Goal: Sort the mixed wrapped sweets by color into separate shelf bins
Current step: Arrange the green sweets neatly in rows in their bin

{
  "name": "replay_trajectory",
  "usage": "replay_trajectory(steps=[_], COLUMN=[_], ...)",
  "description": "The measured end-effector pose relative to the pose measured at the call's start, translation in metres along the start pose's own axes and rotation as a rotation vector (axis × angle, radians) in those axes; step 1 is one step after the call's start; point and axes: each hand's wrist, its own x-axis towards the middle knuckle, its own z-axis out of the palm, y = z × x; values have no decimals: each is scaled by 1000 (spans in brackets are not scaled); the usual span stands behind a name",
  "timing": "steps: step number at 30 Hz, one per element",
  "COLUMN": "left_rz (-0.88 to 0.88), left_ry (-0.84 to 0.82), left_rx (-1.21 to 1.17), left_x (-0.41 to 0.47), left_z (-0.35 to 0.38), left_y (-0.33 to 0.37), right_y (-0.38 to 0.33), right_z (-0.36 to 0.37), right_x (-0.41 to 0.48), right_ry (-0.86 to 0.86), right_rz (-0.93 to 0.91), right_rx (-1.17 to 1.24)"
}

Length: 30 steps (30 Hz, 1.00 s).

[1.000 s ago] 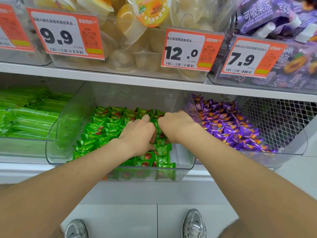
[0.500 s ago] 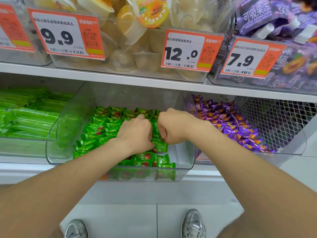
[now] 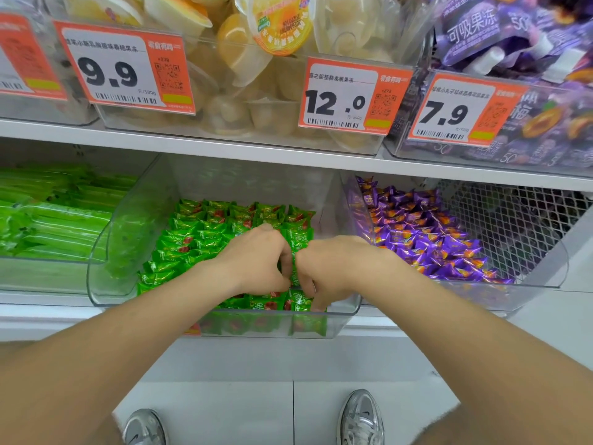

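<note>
Left hand [image 3: 256, 261] and right hand [image 3: 333, 271], knuckles together, pinch green wrapped sweets [image 3: 205, 239] in a clear plastic bin [image 3: 96, 284]. Purple wrapped sweets [image 3: 426, 239] fill the next bin [image 3: 552, 271]

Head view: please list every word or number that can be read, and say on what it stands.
"9.9" on the left price tag.
"12 .0" on the middle price tag.
"7.9" on the right price tag.
"可吸果冻" on a purple pouch, top right.
Small print on the tags and the print on the green sweets and purple sweets: too blurred to read.
</note>
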Motion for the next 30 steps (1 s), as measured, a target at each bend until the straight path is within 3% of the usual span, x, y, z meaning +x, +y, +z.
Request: replay_trajectory(steps=[7,14,22,30], left_rz=[-21,-28,-19,69], left_ry=[-70,-70,-89,11], left_rx=[151,183,124,145], left_x=[3,4,5,4], left_z=[9,14,15,5], left_y=[8,12,13,7], right_y=[0,16,16,2], right_z=[-3,-4,-2,-5], right_x=[-3,-14,-18,-15], right_ry=[12,244,239,222], right_rz=[16,-21,-14,-3], right_rx=[49,-55,-69,-130])
